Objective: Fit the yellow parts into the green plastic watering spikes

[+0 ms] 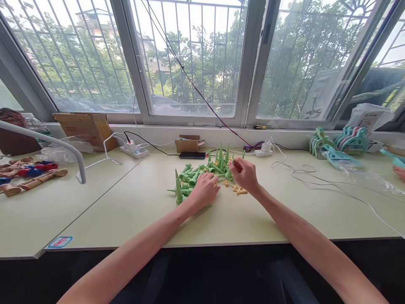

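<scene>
A pile of light green plastic cone-shaped parts [186, 176] lies on the table in front of me, some tipped over. My left hand [206, 188] rests over the right side of this pile, palm down, fingers apart and reaching among the parts. Several pointed green cones [220, 157] stand upright behind it. Beside them my right hand [245, 174] is raised with its fingers pinched together; what they hold, if anything, is too small to make out. Small yellow pieces [239, 190] lie loose below my right hand.
Behind the pile are a black phone [192, 155] and a small cardboard box [189, 144]. Power strips [134, 150] and white cables [311, 171] spread along the back and right. Wooden items [34, 181] lie left; teal plastic clips [349, 141] stand right, near another person's hand [399, 172].
</scene>
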`<state>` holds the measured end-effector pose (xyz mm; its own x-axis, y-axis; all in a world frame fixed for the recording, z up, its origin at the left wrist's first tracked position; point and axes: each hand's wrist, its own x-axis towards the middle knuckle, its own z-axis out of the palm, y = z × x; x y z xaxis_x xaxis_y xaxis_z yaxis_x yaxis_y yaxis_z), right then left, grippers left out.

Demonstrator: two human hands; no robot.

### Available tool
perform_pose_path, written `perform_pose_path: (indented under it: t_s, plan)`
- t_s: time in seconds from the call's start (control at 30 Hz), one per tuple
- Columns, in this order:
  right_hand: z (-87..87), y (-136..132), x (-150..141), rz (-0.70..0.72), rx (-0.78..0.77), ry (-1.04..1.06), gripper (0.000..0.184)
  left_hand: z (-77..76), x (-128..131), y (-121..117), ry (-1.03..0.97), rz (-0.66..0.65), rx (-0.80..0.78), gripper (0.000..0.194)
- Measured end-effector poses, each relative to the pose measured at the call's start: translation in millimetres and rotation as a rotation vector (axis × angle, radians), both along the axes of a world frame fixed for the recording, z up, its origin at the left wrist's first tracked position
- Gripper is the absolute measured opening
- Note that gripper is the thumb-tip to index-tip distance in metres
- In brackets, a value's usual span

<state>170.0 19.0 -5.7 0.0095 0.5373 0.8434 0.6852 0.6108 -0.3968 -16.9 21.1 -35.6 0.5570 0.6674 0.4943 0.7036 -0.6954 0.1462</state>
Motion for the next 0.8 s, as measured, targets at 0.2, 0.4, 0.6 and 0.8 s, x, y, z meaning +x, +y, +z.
perform_pose_path:
  t_s: [0.2, 0.4, 0.6, 0.8]
  plan:
    - [0.0, 2.9, 3.3, 0.015, -0.055, -0.003, 0.025, -2.1, 0.0, -1.3, -0.021, 0.025, -0.024, 0.017]
    - [0.3, 6.8, 9.3, -0.001, -0.101, -0.074, 0.03, 0.1, -0.7, -4.6, -0.036, 0.028, -0.041, 0.014]
    - [-2.2, 10.4, 12.5, 0.002, -0.16, -0.143, 0.031, -0.4, -0.4, -4.0, -0.067, 0.027, -0.031, 0.01]
    - [-3.4, 12.1, 12.5, -0.019, -0.187, -0.201, 0.031, -0.1, -1.1, -3.6, -0.052, 0.028, -0.025, 0.011]
